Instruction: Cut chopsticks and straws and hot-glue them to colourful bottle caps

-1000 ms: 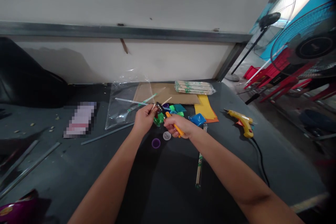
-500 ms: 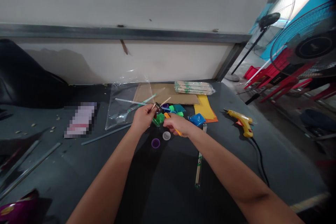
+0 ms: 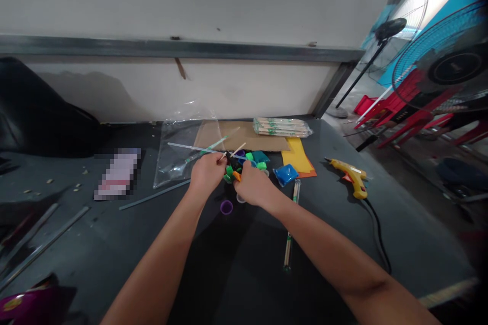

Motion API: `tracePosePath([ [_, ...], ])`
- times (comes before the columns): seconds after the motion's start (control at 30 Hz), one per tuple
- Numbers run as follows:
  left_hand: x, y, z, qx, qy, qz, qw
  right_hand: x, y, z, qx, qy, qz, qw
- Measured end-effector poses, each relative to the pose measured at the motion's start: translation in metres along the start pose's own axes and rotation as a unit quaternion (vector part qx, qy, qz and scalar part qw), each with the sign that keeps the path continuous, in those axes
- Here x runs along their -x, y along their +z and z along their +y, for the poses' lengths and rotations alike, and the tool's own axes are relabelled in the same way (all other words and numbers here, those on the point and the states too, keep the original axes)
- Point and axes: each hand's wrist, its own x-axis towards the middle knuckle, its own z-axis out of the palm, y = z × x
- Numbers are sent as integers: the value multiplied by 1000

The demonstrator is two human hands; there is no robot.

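Observation:
My left hand (image 3: 208, 173) is closed around a small dark piece with thin wooden sticks (image 3: 229, 154) poking out past the fingertips. My right hand (image 3: 254, 186) sits right beside it, its fingers curled over an orange-handled tool (image 3: 237, 176), mostly hidden. Below and around both hands lie plastic bottle caps: green ones (image 3: 229, 172), a purple one (image 3: 226, 207), and a white one (image 3: 240, 199), partly behind my right hand. A long clear straw (image 3: 190, 148) reaches toward my left hand.
A clear plastic bag (image 3: 179, 172) and cardboard (image 3: 244, 134) lie on the grey table (image 3: 343, 244). Also there are wrapped chopsticks (image 3: 282, 127), yellow paper (image 3: 297, 157), a blue packet (image 3: 285, 174) and a yellow glue gun (image 3: 353, 177) with its cord. Fans and red chairs stand right.
My right hand has moved left, closer to my left hand, and now covers most of the orange tool and part of the white cap. The sticks in my left hand have shifted slightly.

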Motion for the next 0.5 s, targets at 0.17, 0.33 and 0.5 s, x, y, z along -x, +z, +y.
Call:
tracePosePath([
  [0.17, 2, -4, 3, 3, -8, 2, 1000, 0, 1, -2, -3, 5, 26, 1000],
  [0.33, -4, -2, -7, 100, 34, -25, 994, -10, -9, 7, -232, 42, -117, 965],
  [0.5, -9, 0, -17, 149, 68, -44, 985, -13, -20, 9, -488, 110, -277, 820],
])
